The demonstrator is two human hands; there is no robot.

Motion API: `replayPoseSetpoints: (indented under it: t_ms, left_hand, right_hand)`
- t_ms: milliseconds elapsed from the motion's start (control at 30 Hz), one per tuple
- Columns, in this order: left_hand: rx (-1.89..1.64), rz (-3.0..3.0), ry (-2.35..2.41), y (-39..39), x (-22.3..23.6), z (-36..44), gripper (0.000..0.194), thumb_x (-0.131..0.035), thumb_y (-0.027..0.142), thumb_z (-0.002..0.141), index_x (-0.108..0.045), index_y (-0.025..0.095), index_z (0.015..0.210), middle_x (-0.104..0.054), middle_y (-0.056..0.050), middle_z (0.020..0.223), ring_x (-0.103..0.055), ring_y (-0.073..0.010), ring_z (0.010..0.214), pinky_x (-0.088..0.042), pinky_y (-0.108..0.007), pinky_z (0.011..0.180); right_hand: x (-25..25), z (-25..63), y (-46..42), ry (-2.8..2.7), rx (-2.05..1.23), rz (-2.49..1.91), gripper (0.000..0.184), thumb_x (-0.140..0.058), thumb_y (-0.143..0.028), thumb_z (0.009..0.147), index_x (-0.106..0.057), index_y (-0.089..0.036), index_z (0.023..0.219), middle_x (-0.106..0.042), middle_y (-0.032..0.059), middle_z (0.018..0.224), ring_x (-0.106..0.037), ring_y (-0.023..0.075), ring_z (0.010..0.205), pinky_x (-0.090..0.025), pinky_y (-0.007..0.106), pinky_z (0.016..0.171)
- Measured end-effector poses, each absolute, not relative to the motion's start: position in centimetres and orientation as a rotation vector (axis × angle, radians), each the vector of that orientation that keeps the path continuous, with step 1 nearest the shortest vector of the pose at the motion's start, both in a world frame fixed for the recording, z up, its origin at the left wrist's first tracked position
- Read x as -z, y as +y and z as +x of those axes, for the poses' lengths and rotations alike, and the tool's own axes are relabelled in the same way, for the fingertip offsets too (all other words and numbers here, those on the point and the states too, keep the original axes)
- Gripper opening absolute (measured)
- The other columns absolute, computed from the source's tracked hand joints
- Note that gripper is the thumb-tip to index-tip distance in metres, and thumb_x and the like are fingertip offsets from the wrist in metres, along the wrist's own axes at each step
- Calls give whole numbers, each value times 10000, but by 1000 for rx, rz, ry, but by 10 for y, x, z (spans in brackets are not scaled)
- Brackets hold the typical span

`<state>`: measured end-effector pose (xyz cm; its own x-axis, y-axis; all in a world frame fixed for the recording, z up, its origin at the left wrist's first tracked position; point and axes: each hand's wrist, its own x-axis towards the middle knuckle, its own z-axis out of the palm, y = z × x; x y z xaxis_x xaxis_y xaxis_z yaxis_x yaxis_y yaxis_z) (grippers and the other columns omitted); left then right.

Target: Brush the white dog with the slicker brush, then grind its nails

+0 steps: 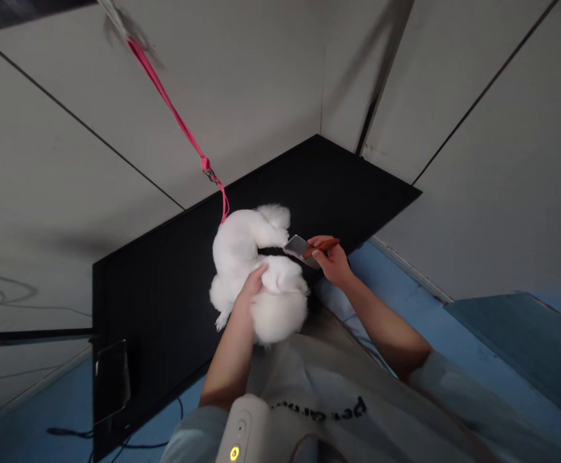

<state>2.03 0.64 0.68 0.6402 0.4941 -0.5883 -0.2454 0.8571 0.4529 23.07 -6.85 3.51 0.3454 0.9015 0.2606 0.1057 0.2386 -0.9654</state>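
Observation:
A small white fluffy dog (254, 270) stands on a black grooming table (165, 283). A pink leash (174, 116) runs from its neck up to the top left. My left hand (251, 286) rests on the dog's back, fingers curled into the fur. My right hand (331, 260) grips a slicker brush (304, 247) with a brown handle; its metal pad sits beside the dog's right flank.
White tiled walls meet in a corner behind the table. A dark pole (381, 77) rises at the table's far corner. A phone (112, 379) lies at the table's near left edge, with cables below it. The floor is blue. A white device (242, 431) hangs at my chest.

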Motion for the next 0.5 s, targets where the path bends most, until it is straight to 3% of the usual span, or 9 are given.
replayPoseSetpoints:
  t_ms: [167,333,500]
  left_hand:
    - [-358,309,728,8,-7,21,412,-493,398,853,-628,73,1069,-721,-121,823,-697,-290,843,-505,-390,852]
    - [-409,293,805,6,-9,20,356,-536,372,828,-645,105,1036,-725,-109,797,-704,-289,796,-511,-395,840]
    - [-339,242,736,3,-13,16,432,-546,416,813,-633,79,1069,-720,-125,798,-699,-306,846,-505,-400,852]
  right_hand:
    - [-34,226,-71,-1356,-920,-1121,183,-616,-380,809,-571,-210,859,-656,50,935,-625,192,889,-503,358,810]
    - [-35,227,-71,-1077,-583,-1241,150,-595,-351,818,-546,-222,877,-630,58,986,-603,194,946,-482,363,860]
    - [-33,222,-76,-1304,-828,-1160,110,-598,-292,803,-555,-211,864,-646,55,941,-623,193,895,-499,366,830]
